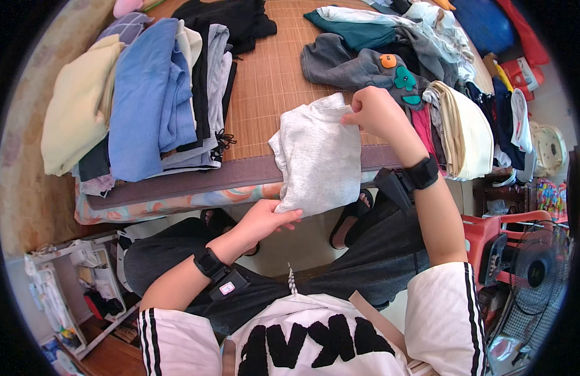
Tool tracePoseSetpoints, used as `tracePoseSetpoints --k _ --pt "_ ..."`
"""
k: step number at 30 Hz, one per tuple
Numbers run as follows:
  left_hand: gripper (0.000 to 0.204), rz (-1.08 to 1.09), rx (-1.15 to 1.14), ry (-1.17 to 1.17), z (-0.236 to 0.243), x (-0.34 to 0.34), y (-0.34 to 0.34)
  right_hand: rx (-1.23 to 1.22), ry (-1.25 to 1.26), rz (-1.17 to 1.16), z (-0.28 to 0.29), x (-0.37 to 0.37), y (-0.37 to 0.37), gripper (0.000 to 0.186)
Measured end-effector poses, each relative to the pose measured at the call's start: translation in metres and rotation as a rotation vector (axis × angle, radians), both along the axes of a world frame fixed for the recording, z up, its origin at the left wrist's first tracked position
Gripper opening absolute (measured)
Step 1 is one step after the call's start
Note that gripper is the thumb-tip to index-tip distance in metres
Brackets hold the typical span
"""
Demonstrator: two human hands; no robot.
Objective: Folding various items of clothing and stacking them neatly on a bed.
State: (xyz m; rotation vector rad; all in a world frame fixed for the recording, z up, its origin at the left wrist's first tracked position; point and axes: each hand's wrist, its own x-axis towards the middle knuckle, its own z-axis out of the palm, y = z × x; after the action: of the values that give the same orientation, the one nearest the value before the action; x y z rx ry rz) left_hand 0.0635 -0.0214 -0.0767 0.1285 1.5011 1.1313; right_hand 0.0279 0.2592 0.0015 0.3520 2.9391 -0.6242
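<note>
A light grey, folded piece of clothing (321, 156) lies partly on the bed's mat and hangs over its front edge toward my lap. My left hand (265, 220) pinches its lower left corner between thumb and fingers. At its upper right corner my right hand (371, 113) has thumb and fingers closed on the cloth. Just beyond that hand lies a dark grey garment (340, 59) with orange and green patches. Each wrist wears a black band with a small box on it.
Folded clothes stand at the left, among them a blue garment (142, 106) and a cream one (77, 103). A folded cream pile (469, 131) sits at the right edge of the woven mat (265, 81). A fan (536, 272) and a red stool (478, 235) stand lower right.
</note>
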Motion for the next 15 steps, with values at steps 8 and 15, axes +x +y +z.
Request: tracePoseSetpoints --k 8,15 --pt "0.037 0.032 0.117 -0.005 0.0 0.003 0.003 -0.134 0.196 -0.129 -0.026 0.009 0.026 0.027" --pt "0.037 0.252 0.47 -0.249 0.026 -0.005 0.003 -0.207 -0.187 0.32 0.014 0.075 -0.017 0.079"
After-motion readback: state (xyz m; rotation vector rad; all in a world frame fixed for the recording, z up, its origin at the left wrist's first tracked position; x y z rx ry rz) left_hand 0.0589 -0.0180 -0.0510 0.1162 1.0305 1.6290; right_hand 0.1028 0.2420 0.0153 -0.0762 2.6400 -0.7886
